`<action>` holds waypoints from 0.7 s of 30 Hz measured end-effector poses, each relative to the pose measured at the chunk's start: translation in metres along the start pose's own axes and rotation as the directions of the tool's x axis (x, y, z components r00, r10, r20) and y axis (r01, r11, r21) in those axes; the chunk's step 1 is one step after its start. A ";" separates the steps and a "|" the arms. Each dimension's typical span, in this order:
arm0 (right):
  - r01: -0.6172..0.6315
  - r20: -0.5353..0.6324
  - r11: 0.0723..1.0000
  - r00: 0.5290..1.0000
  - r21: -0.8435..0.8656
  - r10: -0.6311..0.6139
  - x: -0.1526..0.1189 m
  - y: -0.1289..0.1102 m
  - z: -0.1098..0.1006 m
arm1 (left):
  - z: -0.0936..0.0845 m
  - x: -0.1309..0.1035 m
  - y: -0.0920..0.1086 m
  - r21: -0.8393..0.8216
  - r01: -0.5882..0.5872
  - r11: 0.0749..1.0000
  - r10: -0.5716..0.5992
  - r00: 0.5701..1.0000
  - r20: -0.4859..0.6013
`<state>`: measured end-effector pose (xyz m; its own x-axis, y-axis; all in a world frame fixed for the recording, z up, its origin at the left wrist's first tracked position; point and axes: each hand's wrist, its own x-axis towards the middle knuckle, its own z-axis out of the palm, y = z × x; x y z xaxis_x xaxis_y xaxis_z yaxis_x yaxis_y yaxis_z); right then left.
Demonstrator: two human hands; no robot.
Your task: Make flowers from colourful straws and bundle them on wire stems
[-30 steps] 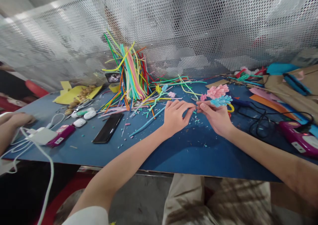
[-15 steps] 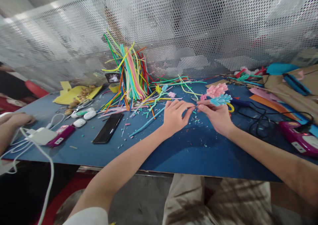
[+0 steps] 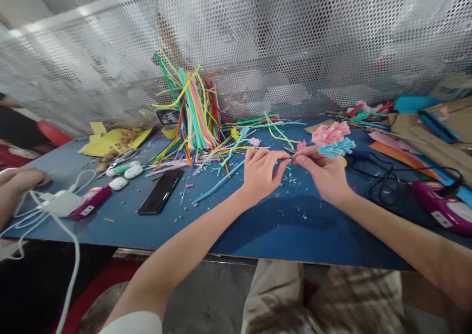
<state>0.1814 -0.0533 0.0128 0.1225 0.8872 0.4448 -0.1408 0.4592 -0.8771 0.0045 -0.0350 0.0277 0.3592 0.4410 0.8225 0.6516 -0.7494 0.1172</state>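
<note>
Two fluffy flowers (image 3: 331, 133), pink and blue, stick up from the right hand (image 3: 329, 176), fingers clamped on them above the worktop (image 3: 265, 236); the left hand's (image 3: 261, 172) fingers are pinched together alongside.

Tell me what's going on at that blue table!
The person's left hand and right hand are close together, seemingly pinching something too small to make out. A fluffy pink flower and a blue flower show at the right hand. Colorful fuzzy sticks stand bundled near the mesh screen, and tiny bits lie scattered over the table.
</note>
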 end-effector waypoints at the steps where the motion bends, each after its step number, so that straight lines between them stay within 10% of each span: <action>1: 0.003 0.008 1.000 1.000 -0.008 -0.003 0.000 -0.002 0.000 | 0.000 0.001 0.001 -0.001 0.011 1.000 -0.011 1.000 0.009; 8: 0.053 0.030 0.998 0.998 -0.016 -0.053 0.001 -0.010 -0.002 | -0.003 0.005 0.007 -0.094 0.043 0.995 -0.034 0.995 0.093; 21: -0.142 -0.059 0.973 0.986 0.179 0.155 0.003 -0.009 0.001 | -0.003 0.004 -0.010 0.129 -0.256 0.958 0.243 0.964 0.112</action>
<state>0.1818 -0.0548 0.0217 0.1573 0.9434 0.2920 -0.3305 0.3289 -0.8846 -0.0028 -0.0273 0.0314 0.5789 0.2981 0.7589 0.6185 -0.7671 -0.1704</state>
